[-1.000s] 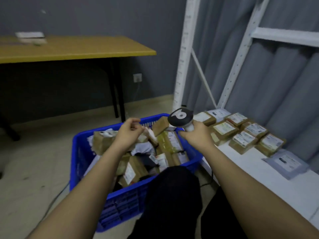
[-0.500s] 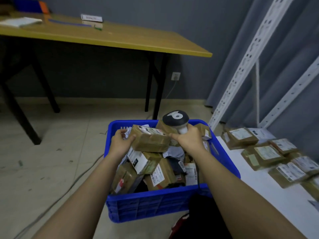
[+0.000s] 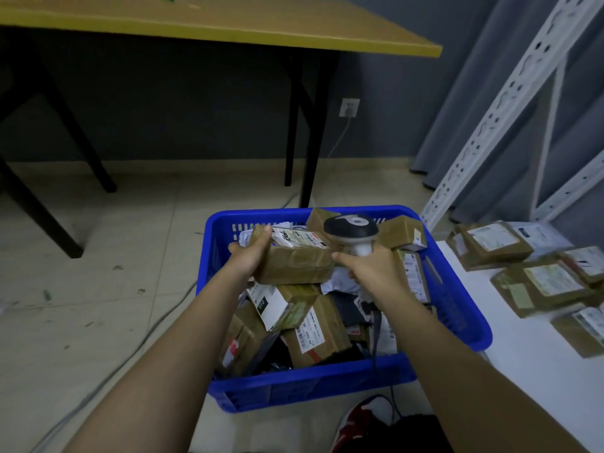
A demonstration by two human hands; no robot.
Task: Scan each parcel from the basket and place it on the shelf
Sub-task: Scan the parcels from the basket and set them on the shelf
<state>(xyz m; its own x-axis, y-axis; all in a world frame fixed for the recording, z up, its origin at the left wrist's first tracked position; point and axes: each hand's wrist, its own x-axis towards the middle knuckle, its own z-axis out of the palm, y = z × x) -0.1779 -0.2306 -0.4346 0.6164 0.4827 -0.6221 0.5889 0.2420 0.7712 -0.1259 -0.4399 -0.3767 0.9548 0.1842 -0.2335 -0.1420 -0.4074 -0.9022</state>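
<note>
The left hand (image 3: 250, 256) grips a brown taped cardboard parcel (image 3: 294, 258) above the blue plastic basket (image 3: 457, 305). The right hand (image 3: 369, 273) holds a black-headed white scanner (image 3: 353, 232) just beside it.

Readable in part only: "010" on the dark tag of a white-labelled parcel (image 3: 273, 305) just below the left hand's fingers (image 3: 258, 238); roughly "J6 -004" on the label of a brown parcel (image 3: 315, 335) lower still. Other labels too blurred.
</note>
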